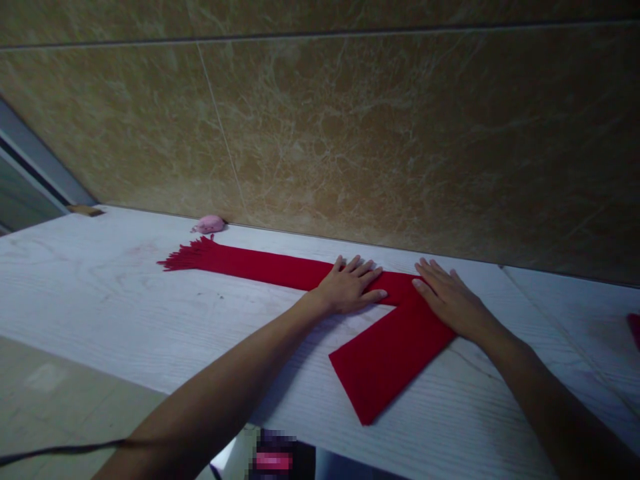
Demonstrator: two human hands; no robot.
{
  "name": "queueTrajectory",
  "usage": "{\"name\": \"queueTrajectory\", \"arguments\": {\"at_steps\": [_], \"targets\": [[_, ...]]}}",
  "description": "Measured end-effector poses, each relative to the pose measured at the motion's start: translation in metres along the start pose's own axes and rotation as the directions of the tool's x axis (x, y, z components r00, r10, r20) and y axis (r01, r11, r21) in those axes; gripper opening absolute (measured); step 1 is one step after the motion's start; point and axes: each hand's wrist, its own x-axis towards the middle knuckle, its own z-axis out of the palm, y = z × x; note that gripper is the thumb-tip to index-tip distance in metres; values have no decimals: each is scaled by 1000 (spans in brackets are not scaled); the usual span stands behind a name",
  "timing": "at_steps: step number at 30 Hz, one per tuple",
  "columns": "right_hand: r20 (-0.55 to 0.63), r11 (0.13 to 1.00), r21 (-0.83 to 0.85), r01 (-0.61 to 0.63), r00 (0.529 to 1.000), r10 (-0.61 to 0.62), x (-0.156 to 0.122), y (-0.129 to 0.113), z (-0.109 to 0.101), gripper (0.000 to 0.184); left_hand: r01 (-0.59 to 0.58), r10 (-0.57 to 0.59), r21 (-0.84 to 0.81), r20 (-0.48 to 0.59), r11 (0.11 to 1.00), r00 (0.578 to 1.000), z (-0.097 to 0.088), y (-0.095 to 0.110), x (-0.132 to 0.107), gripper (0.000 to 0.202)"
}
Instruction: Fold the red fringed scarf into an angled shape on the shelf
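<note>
A red scarf [265, 266] lies along the white tabletop, its fringed end pointing left. Toward its right end it is folded over at a slant, so a flat folded section angles down toward the table's front edge. My left hand [347, 287] rests flat on the long strip with the fingers spread. At the slanted fold, my right hand [450, 300] lies with its palm down and fingers stretched out, pressing on the cloth. Neither hand grips the fabric.
A small pink object [210, 224] sits by the wall behind the fringe. The marbled tile wall [350, 147] borders the table's [110, 280] back edge. A brown block [86, 210] lies at the far left corner, and a dark red item [634, 328] shows at the right edge.
</note>
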Motion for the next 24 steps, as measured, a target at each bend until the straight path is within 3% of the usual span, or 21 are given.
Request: {"name": "queueTrajectory", "arguments": {"at_steps": [3,8,12,15,19,24], "targets": [[59,1000,-1,11,998,-11,0,2,4,72,-2,2,9,-9,1000,1000,1,0,0,73],[50,1000,8,2,999,-2,-1,1,9,70,1,-1,10,-4,1000,1000,1,0,0,73],[8,999,35,-31,999,31,0,-3,-1,65,9,-9,5,-2,1000,1000,0,1,0,72],[-69,982,43,-183,980,185,3,-2,-20,61,8,-8,-4,4,1000,1000,-1,1,0,72],[-14,881,-66,-468,883,468,7,2,-36,59,3,-3,-17,0,1000,1000,1,0,0,74],[1,904,-115,-412,910,415,11,5,-28,54,3,-3,-18,-14,1000,1000,3,-2,1,73]]}}
